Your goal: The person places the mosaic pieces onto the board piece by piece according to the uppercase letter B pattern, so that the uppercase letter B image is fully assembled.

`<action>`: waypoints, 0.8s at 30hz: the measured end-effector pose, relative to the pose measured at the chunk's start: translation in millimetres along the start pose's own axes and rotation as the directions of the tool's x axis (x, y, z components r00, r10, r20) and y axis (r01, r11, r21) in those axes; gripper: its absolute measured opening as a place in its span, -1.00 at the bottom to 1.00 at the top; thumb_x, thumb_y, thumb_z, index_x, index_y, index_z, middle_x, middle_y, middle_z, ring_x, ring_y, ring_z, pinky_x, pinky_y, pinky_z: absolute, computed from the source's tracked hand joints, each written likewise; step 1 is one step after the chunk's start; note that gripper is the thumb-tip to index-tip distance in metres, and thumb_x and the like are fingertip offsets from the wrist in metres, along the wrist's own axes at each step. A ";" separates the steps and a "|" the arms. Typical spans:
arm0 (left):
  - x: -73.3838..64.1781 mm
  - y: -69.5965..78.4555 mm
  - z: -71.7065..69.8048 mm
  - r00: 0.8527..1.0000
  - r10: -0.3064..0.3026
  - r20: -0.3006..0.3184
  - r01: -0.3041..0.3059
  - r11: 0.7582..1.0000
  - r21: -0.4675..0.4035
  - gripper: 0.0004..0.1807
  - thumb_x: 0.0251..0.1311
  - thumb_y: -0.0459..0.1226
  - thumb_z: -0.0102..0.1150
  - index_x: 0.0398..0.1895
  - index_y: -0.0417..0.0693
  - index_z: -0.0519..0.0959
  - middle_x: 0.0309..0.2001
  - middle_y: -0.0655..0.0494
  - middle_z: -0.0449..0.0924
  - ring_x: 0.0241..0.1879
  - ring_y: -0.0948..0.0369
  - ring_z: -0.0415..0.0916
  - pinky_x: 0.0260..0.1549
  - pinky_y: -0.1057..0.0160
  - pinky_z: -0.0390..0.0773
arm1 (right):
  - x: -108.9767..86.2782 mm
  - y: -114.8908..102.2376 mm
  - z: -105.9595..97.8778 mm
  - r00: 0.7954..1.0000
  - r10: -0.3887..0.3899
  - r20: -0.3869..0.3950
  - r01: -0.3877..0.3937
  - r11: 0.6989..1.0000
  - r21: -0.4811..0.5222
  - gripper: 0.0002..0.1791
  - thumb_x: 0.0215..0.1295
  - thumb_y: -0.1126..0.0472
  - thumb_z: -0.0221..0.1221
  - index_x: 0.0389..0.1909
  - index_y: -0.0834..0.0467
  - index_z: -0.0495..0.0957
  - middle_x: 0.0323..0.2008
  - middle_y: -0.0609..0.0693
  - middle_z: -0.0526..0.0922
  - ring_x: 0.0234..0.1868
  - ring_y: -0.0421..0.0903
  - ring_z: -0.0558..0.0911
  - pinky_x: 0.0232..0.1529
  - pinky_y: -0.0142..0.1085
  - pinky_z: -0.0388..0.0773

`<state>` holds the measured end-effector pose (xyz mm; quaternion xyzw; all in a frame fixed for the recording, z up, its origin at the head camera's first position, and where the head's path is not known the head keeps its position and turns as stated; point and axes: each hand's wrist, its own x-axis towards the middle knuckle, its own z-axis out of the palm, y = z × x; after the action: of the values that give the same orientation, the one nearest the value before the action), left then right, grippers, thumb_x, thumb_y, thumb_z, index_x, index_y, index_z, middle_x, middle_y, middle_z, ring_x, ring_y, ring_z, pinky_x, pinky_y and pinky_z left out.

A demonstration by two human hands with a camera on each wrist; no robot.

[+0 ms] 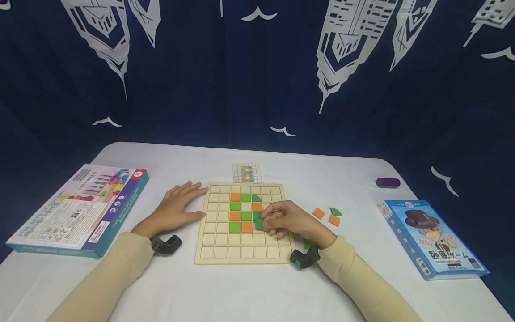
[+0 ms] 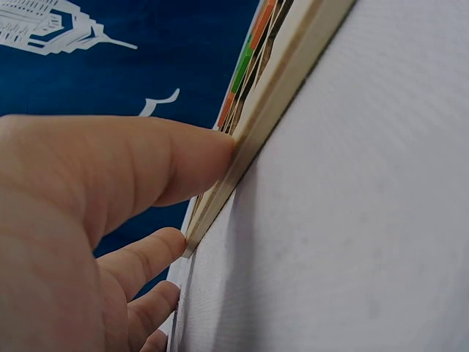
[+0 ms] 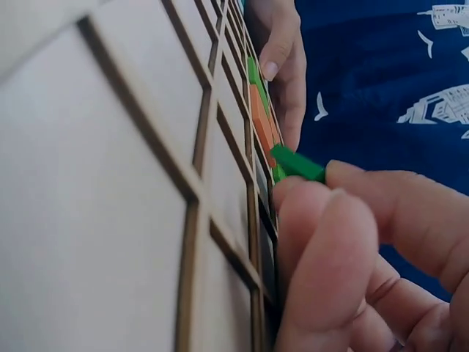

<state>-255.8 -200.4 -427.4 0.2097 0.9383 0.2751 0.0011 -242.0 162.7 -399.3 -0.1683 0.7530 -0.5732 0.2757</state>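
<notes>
The card (image 1: 247,172) lies behind the board (image 1: 220,253) holding tiles (image 1: 246,216).

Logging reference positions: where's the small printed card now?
In the head view, the card lies slightly left of centre, along the far edge of the board, beyond the left hand.

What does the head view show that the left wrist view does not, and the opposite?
Only head: the right hand pinching a dark green tile, pattern card, loose tiles, teal-edged box, blue box and purple object.
Only left wrist: the left side face of the board, with the left thumb tip against it.
Both: the left hand, orange and green tiles on the board, the white cloth and the dark blue curtain.
</notes>
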 end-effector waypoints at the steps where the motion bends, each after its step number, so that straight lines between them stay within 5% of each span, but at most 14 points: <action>1: 0.1 -0.4 0.0 1.000 0.000 -0.002 0.000 1.000 0.002 -0.19 0.34 -0.01 0.33 0.61 -0.08 0.41 0.66 -0.23 0.20 0.69 -0.27 -0.05 0.62 -0.37 -0.21 | 0.0 -0.2 0.6 1.000 -0.009 0.002 0.009 1.000 -0.011 -0.74 0.46 0.41 0.28 0.07 0.47 0.59 -0.50 -0.05 0.69 -0.51 -0.25 0.63 -0.52 -0.49 0.61; 24: -2.4 0.6 2.1 0.999 0.024 -0.041 -0.024 1.000 -0.010 -0.21 0.33 -0.02 0.35 0.58 -0.09 0.45 0.64 -0.25 0.25 0.67 -0.29 0.01 0.61 -0.38 -0.15 | -3.0 -4.7 15.1 0.998 -0.051 -0.039 0.041 0.972 -0.232 -0.82 0.40 0.43 0.35 -0.05 0.44 0.70 -0.55 -0.09 0.53 -0.59 -0.24 0.51 -0.53 -0.49 0.53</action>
<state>-253.1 -199.8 -429.1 0.2154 0.9341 0.2840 -0.0201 -230.8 151.3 -397.0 -0.2036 0.8165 -0.4918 0.2239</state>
